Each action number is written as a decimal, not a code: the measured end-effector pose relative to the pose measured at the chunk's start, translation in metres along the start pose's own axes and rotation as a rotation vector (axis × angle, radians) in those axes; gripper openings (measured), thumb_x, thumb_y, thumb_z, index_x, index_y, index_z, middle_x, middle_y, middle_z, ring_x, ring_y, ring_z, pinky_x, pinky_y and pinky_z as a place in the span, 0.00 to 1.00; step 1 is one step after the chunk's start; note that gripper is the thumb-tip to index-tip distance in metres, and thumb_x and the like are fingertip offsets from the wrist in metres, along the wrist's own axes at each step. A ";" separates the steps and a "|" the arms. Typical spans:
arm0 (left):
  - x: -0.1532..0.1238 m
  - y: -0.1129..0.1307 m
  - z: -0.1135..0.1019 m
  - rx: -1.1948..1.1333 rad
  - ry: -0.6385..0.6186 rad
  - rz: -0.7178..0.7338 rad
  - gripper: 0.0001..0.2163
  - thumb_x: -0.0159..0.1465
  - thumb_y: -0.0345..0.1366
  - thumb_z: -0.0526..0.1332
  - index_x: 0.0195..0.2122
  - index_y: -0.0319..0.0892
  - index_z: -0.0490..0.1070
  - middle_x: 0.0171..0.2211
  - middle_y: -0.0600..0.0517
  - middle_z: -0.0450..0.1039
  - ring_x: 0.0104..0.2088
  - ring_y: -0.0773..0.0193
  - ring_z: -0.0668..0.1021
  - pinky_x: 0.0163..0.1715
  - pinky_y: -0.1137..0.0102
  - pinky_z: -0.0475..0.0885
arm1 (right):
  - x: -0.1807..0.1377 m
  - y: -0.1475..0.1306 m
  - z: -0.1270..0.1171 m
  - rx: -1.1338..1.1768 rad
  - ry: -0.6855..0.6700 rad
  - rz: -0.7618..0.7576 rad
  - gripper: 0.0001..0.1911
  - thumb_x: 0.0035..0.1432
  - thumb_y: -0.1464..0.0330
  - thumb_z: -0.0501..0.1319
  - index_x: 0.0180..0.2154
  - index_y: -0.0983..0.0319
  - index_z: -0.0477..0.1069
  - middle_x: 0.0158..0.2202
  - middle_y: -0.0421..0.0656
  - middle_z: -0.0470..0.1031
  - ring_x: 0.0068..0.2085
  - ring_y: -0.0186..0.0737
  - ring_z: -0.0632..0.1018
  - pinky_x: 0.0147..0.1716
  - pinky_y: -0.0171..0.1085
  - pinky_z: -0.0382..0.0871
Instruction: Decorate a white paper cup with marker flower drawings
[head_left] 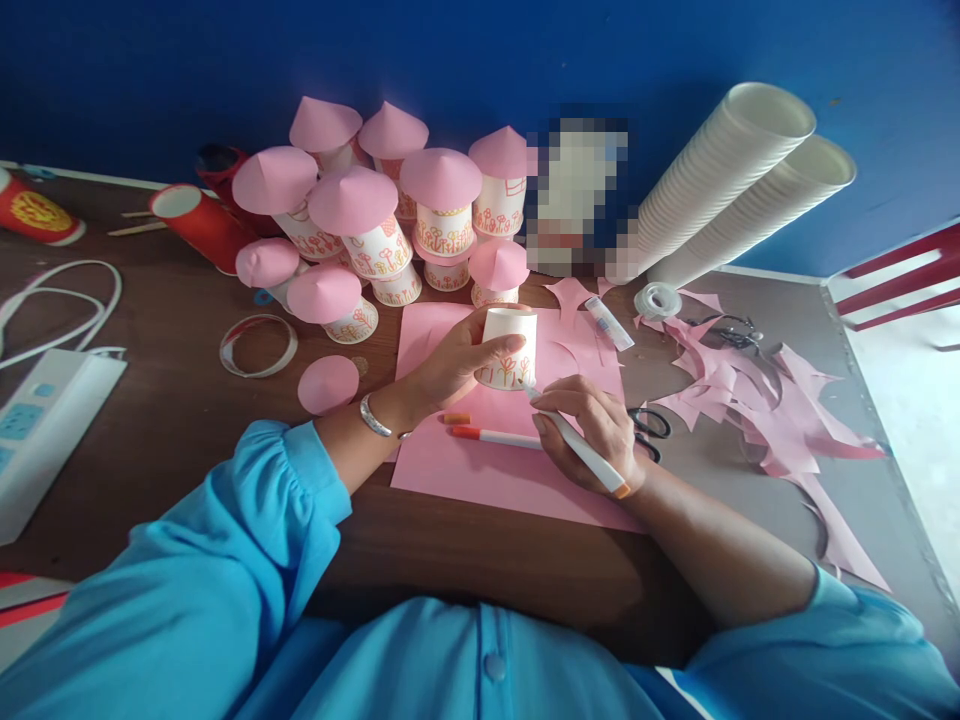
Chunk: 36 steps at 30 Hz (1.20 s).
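My left hand point(450, 362) is wrapped round an upturned white paper cup point(511, 345) with orange drawings near its rim. My right hand point(592, 430) pinches a white marker with an orange end point(581, 450), its tip touching the cup's lower edge. Both hands hover over a pink paper sheet point(480, 465). A second orange marker point(495, 436) and its cap point(457, 419) lie on the sheet between my hands.
Several decorated cups with pink cone roofs point(375, 210) are piled behind. A pink paper circle point(328, 384) and tape ring point(259, 345) lie left, beside a power strip point(45, 430). Stacked white cups point(727, 170), pink scraps point(757, 400), scissors point(649, 425) and tape point(658, 300) lie right.
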<state>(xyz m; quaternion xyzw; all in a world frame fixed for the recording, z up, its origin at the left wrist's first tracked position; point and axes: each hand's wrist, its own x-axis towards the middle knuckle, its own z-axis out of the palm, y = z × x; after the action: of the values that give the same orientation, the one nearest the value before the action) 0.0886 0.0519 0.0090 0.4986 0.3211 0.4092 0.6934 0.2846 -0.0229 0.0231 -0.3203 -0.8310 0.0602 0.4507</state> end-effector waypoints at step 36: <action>0.001 0.001 0.001 -0.105 -0.038 -0.045 0.25 0.56 0.53 0.77 0.46 0.43 0.74 0.42 0.50 0.76 0.41 0.62 0.76 0.37 0.69 0.73 | 0.000 -0.001 0.001 0.012 -0.005 -0.014 0.10 0.65 0.77 0.61 0.46 0.58 0.70 0.32 0.40 0.77 0.30 0.37 0.80 0.29 0.35 0.78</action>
<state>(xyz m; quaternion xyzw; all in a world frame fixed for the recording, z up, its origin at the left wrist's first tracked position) 0.0893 0.0525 0.0105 0.4617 0.2972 0.4004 0.7336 0.2836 -0.0235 0.0226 -0.3116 -0.8340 0.0629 0.4511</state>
